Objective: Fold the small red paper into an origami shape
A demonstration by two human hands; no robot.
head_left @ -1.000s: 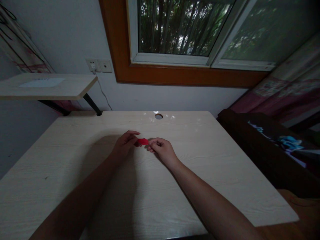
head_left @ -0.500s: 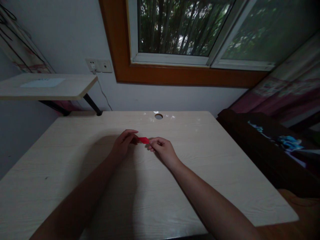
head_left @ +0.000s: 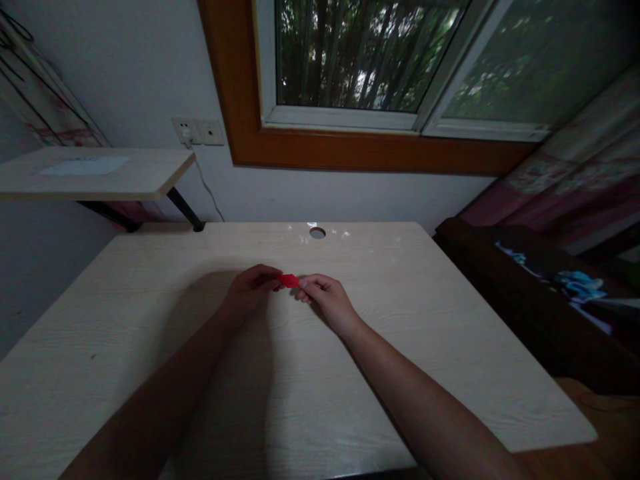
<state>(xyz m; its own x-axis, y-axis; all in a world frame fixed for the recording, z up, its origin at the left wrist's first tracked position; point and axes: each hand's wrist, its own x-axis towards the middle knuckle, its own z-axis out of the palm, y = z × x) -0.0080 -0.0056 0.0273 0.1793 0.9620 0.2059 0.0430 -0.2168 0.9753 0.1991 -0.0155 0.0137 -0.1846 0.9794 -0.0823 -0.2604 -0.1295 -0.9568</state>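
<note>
A small red piece of folded paper [head_left: 289, 281] is held between my two hands, over the far middle of the pale wooden desk [head_left: 320, 373]. My right hand [head_left: 323, 292] pinches its right tip between thumb and fingers. At the other end, the fingers of my left hand [head_left: 255, 283] close on the left tip. Fingertips cover both ends of the paper, so only its middle shows.
A raised shelf [head_left: 175, 177] on black legs stands at the desk's back left, with a white sheet [head_left: 85, 165] on it. Near the back edge is a round cable hole [head_left: 317, 233]. Dark furniture [head_left: 525, 287] with blue-patterned cloth lies to the right.
My left hand's raised fingers have come down and closed on the left end of the red paper. My right hand has stayed nearly still.
</note>
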